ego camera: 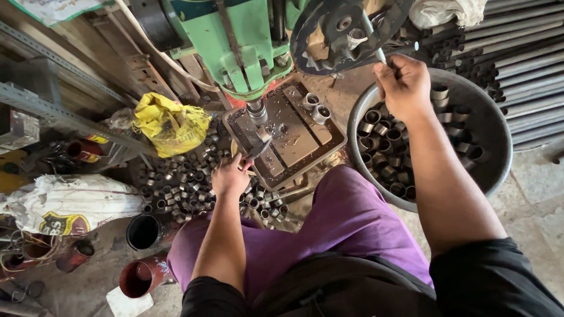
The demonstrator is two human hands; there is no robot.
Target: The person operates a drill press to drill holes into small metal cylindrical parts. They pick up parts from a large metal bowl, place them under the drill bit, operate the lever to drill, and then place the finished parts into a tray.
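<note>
A green drill press [241,41] stands over a dark metal work table [299,132]. My right hand [404,87] is closed around the press's feed lever [376,47] at the upper right. My left hand [230,176] rests at the table's front left edge, fingers curled on a small part under the drill chuck [257,111]; what it grips is hidden. Two short metal rings [316,107] sit at the table's back.
A round metal basin [493,158] with several short tube rings sits at my right. A heap of cut rings [188,185] lies on the floor at my left, beside a yellow bag [170,124] and red-brown pipe pieces [141,276]. Long steel tubes [523,64] are stacked far right.
</note>
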